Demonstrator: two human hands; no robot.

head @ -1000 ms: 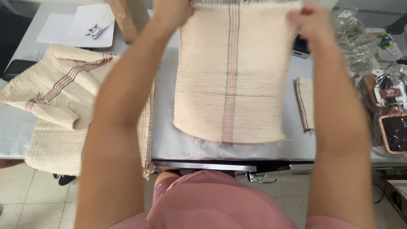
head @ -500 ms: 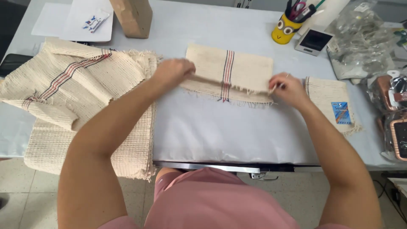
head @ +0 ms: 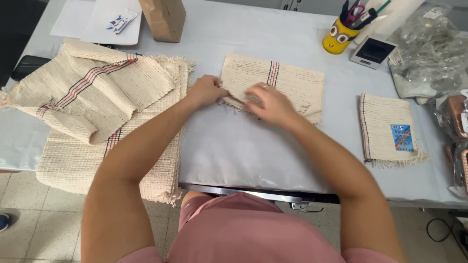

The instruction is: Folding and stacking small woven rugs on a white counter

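While two cloths (head: 97,112) lie stacked aside, both hands' fingers (head: 253,100) press flat on one folded cloth (head: 287,80).

A pale grey counter (head: 234,160) fills most of the view, its smooth top evenly lit with soft, faint shadows. Its front edge is a dark metal strip (head: 258,195) running toward 6 o'clock. Below it, at 7 o'clock, the floor (head: 29,219) shows speckled beige tiles with thin darker joints. At 5 o'clock more of the same tile appears, crossed by a black cable (head: 438,229). At 10 o'clock, beyond the counter's left edge, lies a dark, shadowed area (head: 14,29) whose details cannot be made out. No wall or window can be seen.
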